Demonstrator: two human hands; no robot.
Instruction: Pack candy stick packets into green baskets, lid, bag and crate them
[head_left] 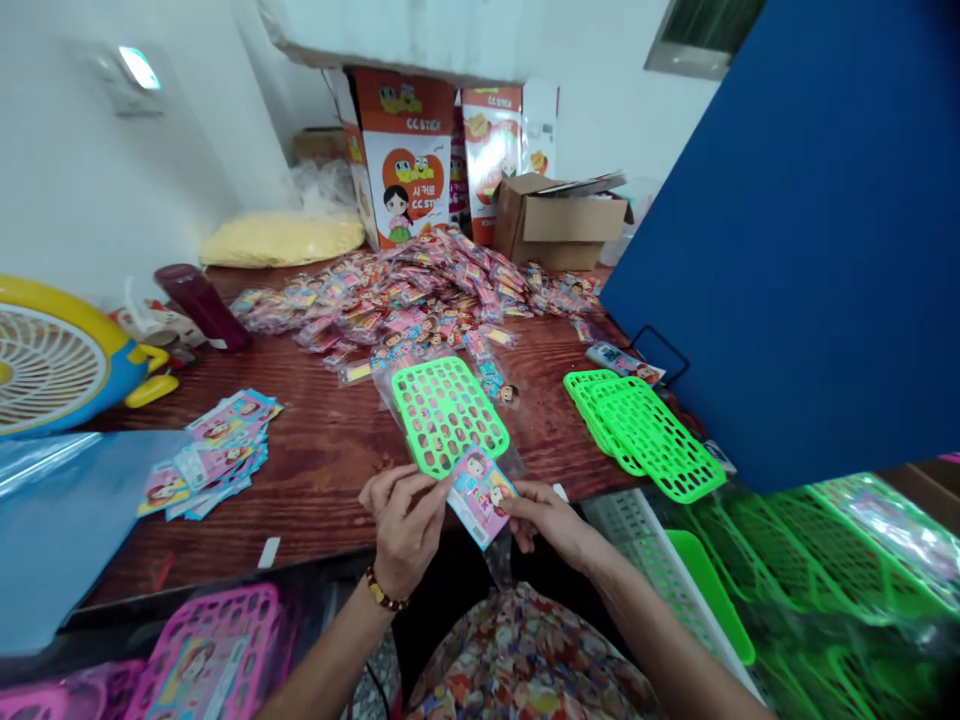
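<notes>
A pink and blue printed card (pixel 480 497) is held between my two hands above the table's front edge. My left hand (pixel 409 515) pinches its upper left corner; a beaded bracelet circles that wrist. The fingers of my right hand (pixel 546 515) close on its right edge. Just beyond the card lies a bright green perforated plastic tray (pixel 450 412), with clear plastic film around it. Small printed packets (pixel 435 285) are heaped behind the tray.
Loose cards (pixel 217 455) lie at left beside a yellow and blue fan (pixel 52 355) and a dark red bottle (pixel 202 305). More green trays (pixel 637 425) overlap at right, near a blue panel (pixel 810 250). Pink trays (pixel 210 650) sit below left; cartons (pixel 409 160) stand behind.
</notes>
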